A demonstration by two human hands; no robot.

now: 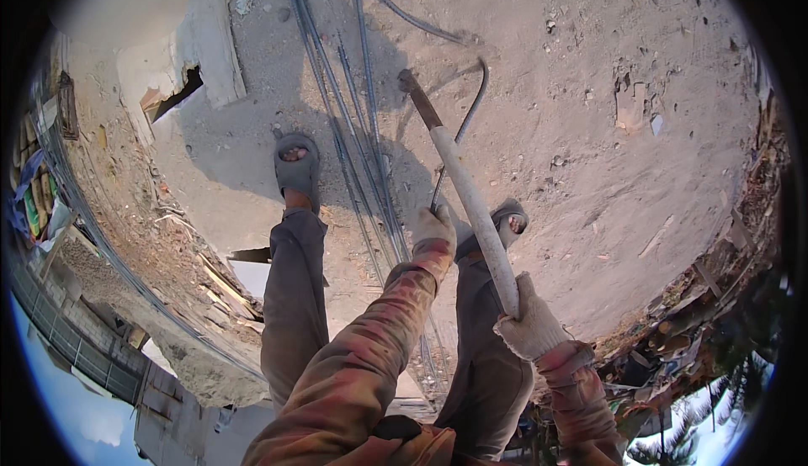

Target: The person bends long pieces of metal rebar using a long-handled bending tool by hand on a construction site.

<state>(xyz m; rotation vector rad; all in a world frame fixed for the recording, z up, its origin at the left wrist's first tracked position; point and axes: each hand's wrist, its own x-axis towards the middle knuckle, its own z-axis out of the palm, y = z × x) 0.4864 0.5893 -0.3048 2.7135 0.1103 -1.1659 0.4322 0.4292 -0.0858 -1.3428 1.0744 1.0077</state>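
Observation:
My gloved left hand (433, 228) is closed around one end of a dark steel rod (473, 106) that curves up and ends in a bend. My gloved right hand (532, 318) grips the near end of a long pale pipe bar (473, 193). Its far part is a rusty brown metal length with a stubby head. In the picture, the bar crosses over the rod; whether they touch I cannot tell. Between my legs and up to the far edge runs a loose bundle of long steel rods (358, 142). Left of centre, my sandalled foot (299, 163) stands beside the bundle.
A broken pale slab (206, 54) with a dark hole lies at the far left. Another rod (404, 16) curves across the ground beyond the bar. Wood scraps (227, 293) and long rods (109, 251) edge the left side; debris (673, 348) piles up at the right.

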